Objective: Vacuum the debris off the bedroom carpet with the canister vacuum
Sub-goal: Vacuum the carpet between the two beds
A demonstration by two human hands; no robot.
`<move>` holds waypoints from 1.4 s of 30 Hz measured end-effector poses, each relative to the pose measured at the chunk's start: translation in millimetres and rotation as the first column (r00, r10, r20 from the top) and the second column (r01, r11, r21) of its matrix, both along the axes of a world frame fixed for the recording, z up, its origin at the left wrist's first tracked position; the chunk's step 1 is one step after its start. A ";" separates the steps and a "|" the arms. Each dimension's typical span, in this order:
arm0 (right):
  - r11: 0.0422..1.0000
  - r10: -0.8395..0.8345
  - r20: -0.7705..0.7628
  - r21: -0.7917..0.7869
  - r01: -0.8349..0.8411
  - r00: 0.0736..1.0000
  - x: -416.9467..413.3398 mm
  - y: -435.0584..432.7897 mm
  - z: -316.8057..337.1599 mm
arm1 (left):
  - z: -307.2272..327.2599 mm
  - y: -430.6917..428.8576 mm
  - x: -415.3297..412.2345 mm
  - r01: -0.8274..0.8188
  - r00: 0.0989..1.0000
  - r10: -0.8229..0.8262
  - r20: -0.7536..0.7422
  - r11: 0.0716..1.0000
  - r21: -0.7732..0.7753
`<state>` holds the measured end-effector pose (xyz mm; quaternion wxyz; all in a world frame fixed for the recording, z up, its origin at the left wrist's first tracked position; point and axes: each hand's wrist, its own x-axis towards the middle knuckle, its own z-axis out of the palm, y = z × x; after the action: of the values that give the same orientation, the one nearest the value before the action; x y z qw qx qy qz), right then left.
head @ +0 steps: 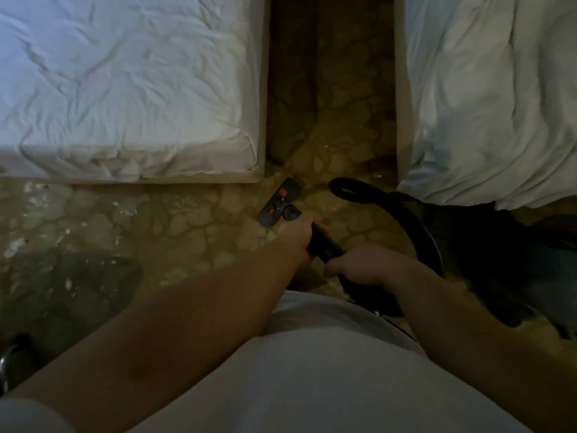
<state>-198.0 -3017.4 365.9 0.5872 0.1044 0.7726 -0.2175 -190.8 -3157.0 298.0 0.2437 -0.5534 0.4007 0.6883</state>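
I look down at a brown patterned carpet [193, 214] between two beds. The black vacuum floor head [278, 201], with red pedals, lies on the carpet near the left bed's corner. My left hand [296, 234] grips the black wand [324, 245] low down, just behind the head. My right hand [365, 267] holds the wand's upper end, where the black hose [402, 214] loops away to the right. White scraps of debris [37, 198] litter the carpet at the left. Tiny specks [324, 208] lie in the aisle.
A bed with a white sheet [125, 89] fills the upper left; another bed with a white duvet [499, 104] the upper right. A narrow carpet aisle [331, 89] runs between them. A dark bulky shape [499, 260] sits at the right. A metal object [6, 357] shows at the lower left edge.
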 end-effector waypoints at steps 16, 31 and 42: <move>0.988 -0.141 -0.048 -0.068 0.138 0.989 -1.9 -112.0 -48.6 | -52.3 -110.0 -41.6 0.170 0.979 -0.159 0.128 0.982 -0.084; 0.985 -0.155 -0.017 0.071 0.156 0.988 79.9 119.1 -14.5 | -16.5 128.8 41.4 0.296 0.946 -0.305 0.109 0.951 0.089; 0.969 -0.230 0.092 0.114 0.220 0.969 164.5 259.8 10.8 | -4.0 273.0 136.6 0.311 0.941 -0.318 0.113 0.948 0.069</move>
<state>-33.6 -2757.5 376.8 0.5922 0.2327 0.7341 -0.2371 -54.2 -2883.9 294.0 0.3885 -0.5173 0.4507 0.6151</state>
